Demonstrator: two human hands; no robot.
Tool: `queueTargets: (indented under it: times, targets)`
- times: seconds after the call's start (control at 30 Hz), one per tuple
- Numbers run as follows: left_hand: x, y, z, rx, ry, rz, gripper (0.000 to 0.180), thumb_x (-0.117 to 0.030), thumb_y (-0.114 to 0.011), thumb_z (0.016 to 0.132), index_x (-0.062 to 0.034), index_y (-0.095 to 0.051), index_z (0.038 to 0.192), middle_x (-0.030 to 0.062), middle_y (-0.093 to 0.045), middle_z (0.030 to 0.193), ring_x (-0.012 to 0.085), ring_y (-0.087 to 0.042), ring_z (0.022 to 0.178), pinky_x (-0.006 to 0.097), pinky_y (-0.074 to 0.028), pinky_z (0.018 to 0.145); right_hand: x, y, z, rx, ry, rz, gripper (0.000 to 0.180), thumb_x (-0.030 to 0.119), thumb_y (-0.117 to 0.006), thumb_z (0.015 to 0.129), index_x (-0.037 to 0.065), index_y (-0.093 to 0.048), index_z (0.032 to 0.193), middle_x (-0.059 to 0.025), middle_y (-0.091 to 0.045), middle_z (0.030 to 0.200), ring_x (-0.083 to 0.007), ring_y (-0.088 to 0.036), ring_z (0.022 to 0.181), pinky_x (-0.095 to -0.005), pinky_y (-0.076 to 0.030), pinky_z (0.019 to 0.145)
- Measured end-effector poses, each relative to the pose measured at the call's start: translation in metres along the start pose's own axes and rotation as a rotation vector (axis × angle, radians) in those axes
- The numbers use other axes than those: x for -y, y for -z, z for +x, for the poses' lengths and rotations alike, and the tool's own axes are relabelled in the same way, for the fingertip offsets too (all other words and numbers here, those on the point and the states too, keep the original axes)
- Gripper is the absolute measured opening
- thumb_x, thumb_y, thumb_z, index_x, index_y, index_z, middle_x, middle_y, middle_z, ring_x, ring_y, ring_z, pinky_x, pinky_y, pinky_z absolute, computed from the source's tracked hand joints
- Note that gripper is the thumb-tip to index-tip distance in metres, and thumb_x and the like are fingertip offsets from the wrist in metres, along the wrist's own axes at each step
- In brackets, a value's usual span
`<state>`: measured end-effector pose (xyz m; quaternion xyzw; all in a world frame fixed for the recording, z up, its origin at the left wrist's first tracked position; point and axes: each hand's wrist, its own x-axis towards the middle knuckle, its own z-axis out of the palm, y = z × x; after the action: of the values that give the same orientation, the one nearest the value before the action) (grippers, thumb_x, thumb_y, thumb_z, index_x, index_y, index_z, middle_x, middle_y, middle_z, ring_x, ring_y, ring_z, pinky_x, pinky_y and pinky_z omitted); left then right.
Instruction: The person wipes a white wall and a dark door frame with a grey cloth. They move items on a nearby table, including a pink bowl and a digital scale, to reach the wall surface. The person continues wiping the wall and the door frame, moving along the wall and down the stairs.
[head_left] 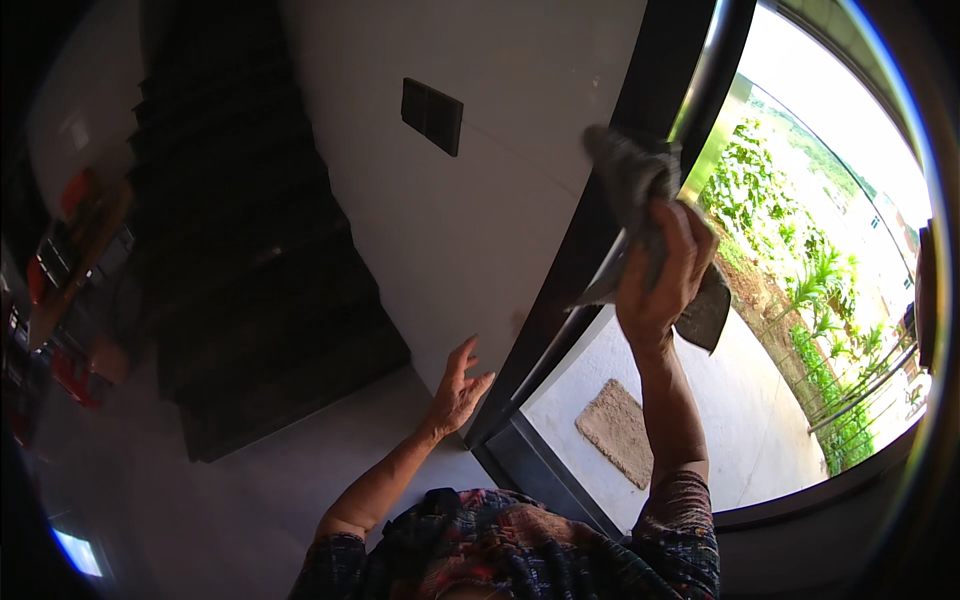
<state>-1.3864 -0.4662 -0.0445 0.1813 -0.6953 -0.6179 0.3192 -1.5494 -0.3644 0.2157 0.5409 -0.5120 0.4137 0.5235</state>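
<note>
My right hand (662, 272) is raised and closed on a grey cloth (634, 178), which is pressed against the glass of a dark-framed door (590, 240) by its metal bar handle (712, 70). A corner of the cloth hangs below the hand. My left hand (458, 388) is open with fingers spread, resting against the white wall (470, 220) beside the black door frame. Both forearms come up from my patterned sleeves at the lower edge.
A dark switch plate (432, 116) is on the wall. A dark staircase (250, 240) rises at the left, with red and orange items (70, 290) beside it. Outside are a doormat (617, 431), a concrete terrace, a railing (860, 390) and green plants.
</note>
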Motion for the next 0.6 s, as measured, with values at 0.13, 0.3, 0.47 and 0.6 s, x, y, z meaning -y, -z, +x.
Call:
queueTargets:
  times: [0.13,0.3,0.47,0.6]
  targets:
    - [-0.065,-0.038,0.048,0.151,-0.173,-0.029,0.075,-0.044,-0.044,0.096,-0.0124,-0.002,0.150,0.0161,-0.006,0.154,0.0318,-0.012,0.142,0.046,-0.024,0.111,-0.036,-0.049,-0.010,-0.145,-0.412,0.039,0.051,0.017,-0.049,0.093,0.001,-0.035,0.139,-0.0201,-0.038,0.131,-0.0342,-0.040,0.121,-0.0434,-0.033,0.100]
    - [-0.051,-0.062,0.059,0.209,-0.172,-0.289,0.080,-0.052,-0.036,0.096,-0.0052,0.002,0.149,0.0153,0.002,0.156,0.0295,-0.001,0.144,0.043,-0.007,0.115,-0.006,-0.072,-0.133,0.005,-0.584,0.020,0.070,0.032,-0.046,0.089,-0.003,-0.019,0.143,-0.0253,-0.020,0.143,-0.0390,-0.023,0.128,-0.0527,-0.018,0.105]
    - [-0.049,-0.049,0.066,0.229,-0.169,-0.300,0.080,-0.055,-0.030,0.097,-0.0010,-0.004,0.148,0.0148,-0.002,0.156,0.0260,-0.004,0.144,0.039,-0.007,0.115,0.029,-0.074,-0.266,0.238,-0.697,0.021,0.071,0.012,-0.052,0.082,-0.006,-0.018,0.142,-0.0277,-0.020,0.141,-0.0423,-0.027,0.125,-0.0511,-0.023,0.105]
    - [-0.052,-0.043,0.067,0.266,-0.046,-0.301,0.085,-0.064,-0.039,0.090,-0.0144,-0.006,0.151,0.0090,-0.009,0.156,0.0246,-0.009,0.144,0.055,-0.018,0.110,0.052,-0.049,-0.326,0.479,-1.061,0.338,0.053,0.012,-0.049,0.088,0.000,-0.032,0.137,-0.0250,-0.035,0.131,-0.0354,-0.043,0.114,-0.0389,-0.037,0.096]
